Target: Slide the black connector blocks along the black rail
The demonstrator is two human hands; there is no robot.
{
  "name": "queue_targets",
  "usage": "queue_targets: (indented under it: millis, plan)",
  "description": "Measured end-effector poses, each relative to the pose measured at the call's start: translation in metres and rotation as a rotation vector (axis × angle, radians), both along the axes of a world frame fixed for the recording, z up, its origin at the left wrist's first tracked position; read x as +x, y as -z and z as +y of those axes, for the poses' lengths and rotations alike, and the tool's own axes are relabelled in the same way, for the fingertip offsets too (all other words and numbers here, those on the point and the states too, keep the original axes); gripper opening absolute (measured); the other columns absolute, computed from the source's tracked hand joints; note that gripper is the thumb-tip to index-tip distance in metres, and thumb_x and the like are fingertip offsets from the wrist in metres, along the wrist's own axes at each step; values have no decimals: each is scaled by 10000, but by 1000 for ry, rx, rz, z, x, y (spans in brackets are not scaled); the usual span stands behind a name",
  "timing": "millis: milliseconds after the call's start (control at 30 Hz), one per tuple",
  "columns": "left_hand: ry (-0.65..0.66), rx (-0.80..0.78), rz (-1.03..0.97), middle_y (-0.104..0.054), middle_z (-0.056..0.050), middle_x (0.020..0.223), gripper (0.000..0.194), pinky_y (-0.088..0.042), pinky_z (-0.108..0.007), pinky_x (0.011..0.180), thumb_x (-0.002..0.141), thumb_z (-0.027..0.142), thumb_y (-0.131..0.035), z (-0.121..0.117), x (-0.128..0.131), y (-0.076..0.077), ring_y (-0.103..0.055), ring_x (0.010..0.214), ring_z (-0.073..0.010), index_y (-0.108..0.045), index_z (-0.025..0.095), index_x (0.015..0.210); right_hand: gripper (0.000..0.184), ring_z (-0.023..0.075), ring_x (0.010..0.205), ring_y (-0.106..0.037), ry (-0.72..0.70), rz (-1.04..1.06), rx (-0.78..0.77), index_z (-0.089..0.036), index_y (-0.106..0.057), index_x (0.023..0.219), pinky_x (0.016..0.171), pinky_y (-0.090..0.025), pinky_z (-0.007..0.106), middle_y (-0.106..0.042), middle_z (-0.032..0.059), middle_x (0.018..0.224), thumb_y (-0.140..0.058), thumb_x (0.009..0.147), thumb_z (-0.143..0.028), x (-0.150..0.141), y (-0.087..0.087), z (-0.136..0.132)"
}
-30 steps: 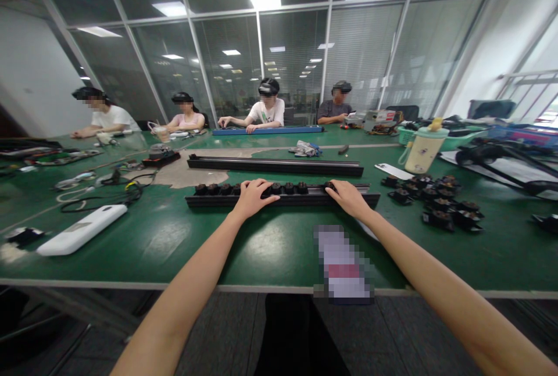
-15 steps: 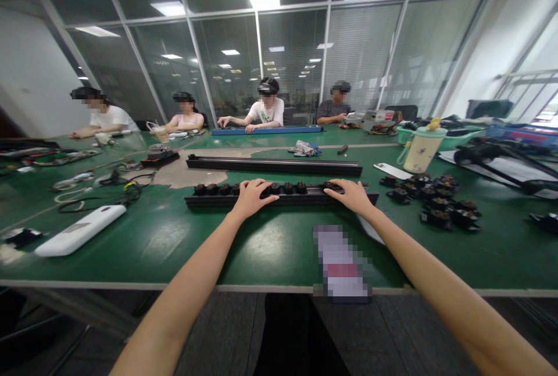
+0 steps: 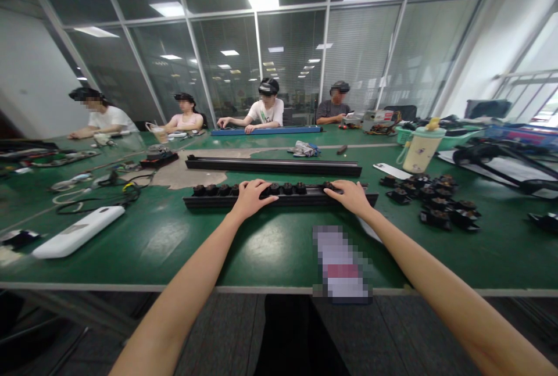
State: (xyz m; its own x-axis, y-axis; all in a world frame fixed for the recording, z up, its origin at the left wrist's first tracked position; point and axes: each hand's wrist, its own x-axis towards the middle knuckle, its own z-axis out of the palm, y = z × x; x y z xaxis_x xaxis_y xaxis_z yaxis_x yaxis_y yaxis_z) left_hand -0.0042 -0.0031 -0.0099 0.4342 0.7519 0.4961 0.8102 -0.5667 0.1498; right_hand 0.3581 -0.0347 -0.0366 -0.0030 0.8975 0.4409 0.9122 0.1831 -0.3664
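Crosswise on the green table [image 3: 148,248] lies a black rail [image 3: 300,202], in front of the person, with a row of small black parts [image 3: 286,188] along it. Over the rail's middle, the left hand [image 3: 251,200] rests half spread, thumb well out from the fingers. Toward its right end, the right hand [image 3: 352,197] is partly curled, touching a single black part [image 3: 328,185]; whether it grips, I cannot tell.

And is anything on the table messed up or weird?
Yes: a ragged beige patch beyond the left end of the near black rail breaks up the green tabletop, as if torn. A pixelated flat thing seems to poke past the near edge.
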Motion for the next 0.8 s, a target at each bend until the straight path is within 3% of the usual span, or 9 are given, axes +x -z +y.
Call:
queue_targets:
  millis: [267,800]
  plan:
    - [-4,9,10,-686,-77,1368,479,-289,-492,1123,972,595,-635,1,0,2,-575,1299,-300,-700,280,1328,444,345,1347,-589,32,-27,22,-243,-777,1241,1178,-301,673,-697,128,1401,-582,988,-551,-2,1,0]
    - [5,-2,-6,-686,-77,1364,480,-282,-500,1135,974,604,-621,0,-1,0,-573,1297,-302,-697,290,1329,432,347,1331,-593,39,-12,28,-229,-779,1217,1177,-279,699,-699,137,1391,-588,980,-535,-5,0,0]
